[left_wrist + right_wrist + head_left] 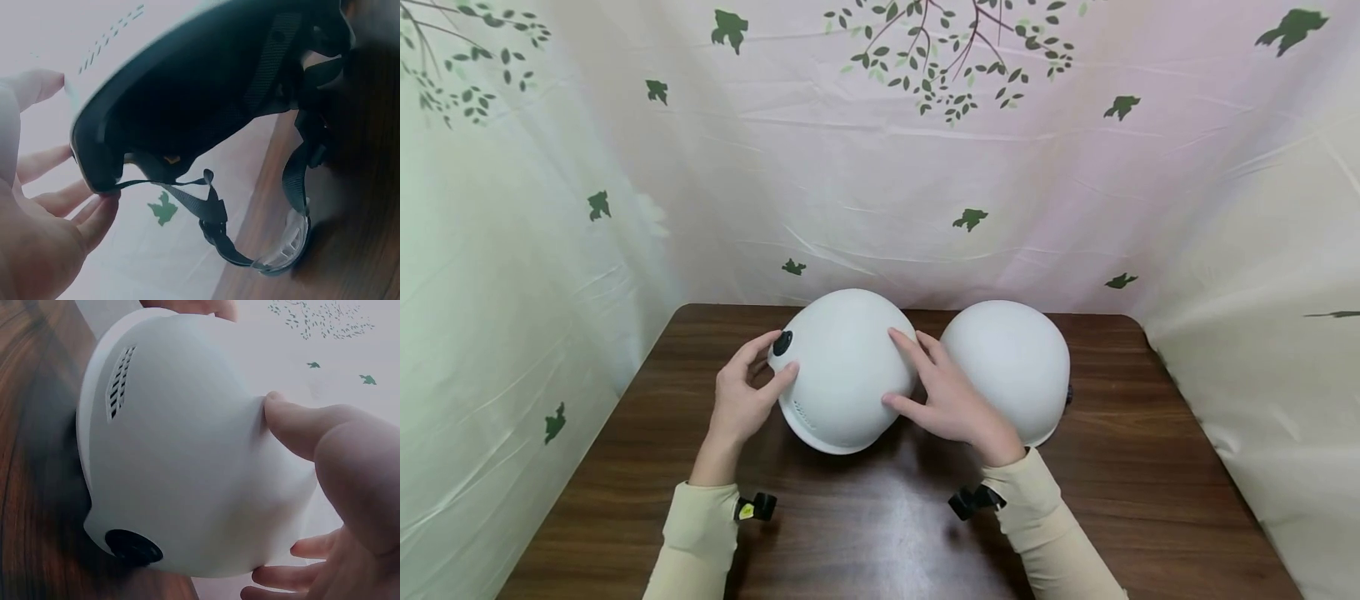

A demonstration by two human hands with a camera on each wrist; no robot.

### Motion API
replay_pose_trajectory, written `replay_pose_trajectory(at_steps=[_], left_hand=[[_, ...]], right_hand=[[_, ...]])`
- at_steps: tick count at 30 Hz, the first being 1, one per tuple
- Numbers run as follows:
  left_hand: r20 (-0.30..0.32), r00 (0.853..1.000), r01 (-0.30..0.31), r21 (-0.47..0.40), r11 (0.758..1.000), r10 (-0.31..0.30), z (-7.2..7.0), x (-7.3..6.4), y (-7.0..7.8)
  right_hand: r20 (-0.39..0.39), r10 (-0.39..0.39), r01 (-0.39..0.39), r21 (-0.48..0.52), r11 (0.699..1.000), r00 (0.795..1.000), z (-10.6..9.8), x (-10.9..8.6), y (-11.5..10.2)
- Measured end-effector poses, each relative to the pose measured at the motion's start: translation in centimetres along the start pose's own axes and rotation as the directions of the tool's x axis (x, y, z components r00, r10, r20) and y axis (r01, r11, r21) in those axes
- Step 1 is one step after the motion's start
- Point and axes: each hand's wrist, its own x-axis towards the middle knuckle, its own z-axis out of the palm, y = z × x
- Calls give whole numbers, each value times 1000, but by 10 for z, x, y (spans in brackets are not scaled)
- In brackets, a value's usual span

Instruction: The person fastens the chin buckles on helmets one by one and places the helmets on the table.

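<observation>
Both hands hold a white hard-shell helmet (850, 367), tilted above the table in the head view. At its left edge, by a black round fitting (783, 342), the left hand (743, 404) grips the rim: thumb on the shell, fingers at the edge. The right hand (951, 398) holds the dome from the right with thumb and fingers spread around it. Below the dark inside of the shell hangs a black chin strap (215, 219) with a clear chin cup (287, 247). In the right wrist view, vent slots (120, 382) show on the shell.
A second white helmet (1009, 362) stands on the dark wooden table (865, 533) just right of the held one, partly behind the right hand. Pale curtains (865, 183) with leaf and bird prints hang behind and on both sides. A small black camera sits on each wrist.
</observation>
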Motion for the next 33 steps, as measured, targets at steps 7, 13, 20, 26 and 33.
replay_pose_trajectory(at_steps=[7,13,20,26,33], left_hand=[[-19,998,64,1,998,-64,-4,-1,-5],[31,996,85,64,994,-87,-6,-2,-8],[93,990,92,173,981,-109,-7,-3,-12],[135,982,106,198,974,-134,4,-6,-17],[212,965,109,214,971,-155,19,-11,-24]], right_hand=[[23,19,-20,13,1000,1000,7,1,-5],[31,1,-1,11,1000,1000,13,0,-3],[46,-15,14,29,999,999,19,0,-3],[69,1,-2,20,1000,998,25,-1,0],[45,7,-6,-24,1000,999,29,1,2]])
